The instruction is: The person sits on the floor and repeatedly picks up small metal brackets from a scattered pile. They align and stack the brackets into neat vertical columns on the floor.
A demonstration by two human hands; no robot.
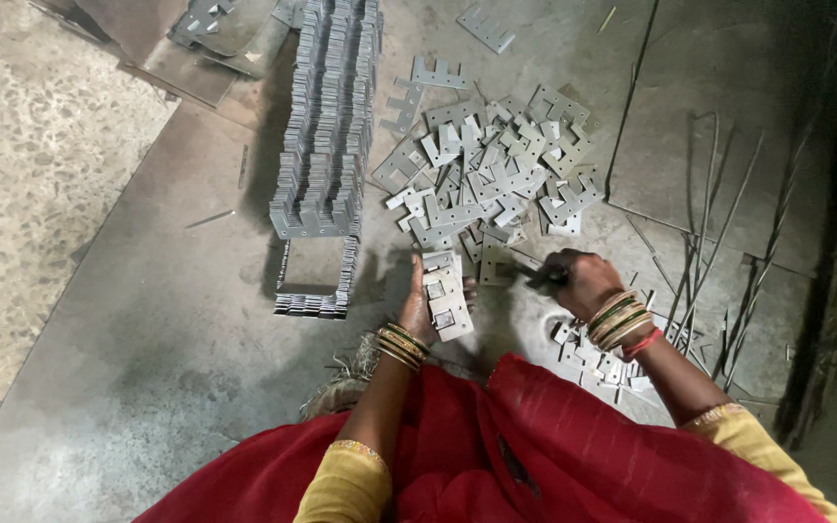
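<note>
several stamped plates (pixel 446 295) stacked upright in left hand (pixel 420 308).

A grey metal floor sheet (pixel 176 320) carries everything. On it lie a loose heap of flat notched metal plates (pixel 491 174), a tall stacked row of the same plates (pixel 326 126), a shorter stack (pixel 317 281) and thin metal rods (pixel 728 223) at the right.

One camera only, worn on the head, looks steeply down and forward over the lap onto the floor (pixel 176 320). It sits close: both forearms enter from the bottom edge, the loose plates (pixel 486 174) lie mid-frame, and the stacks (pixel 326 126) run to the top edge.
</note>
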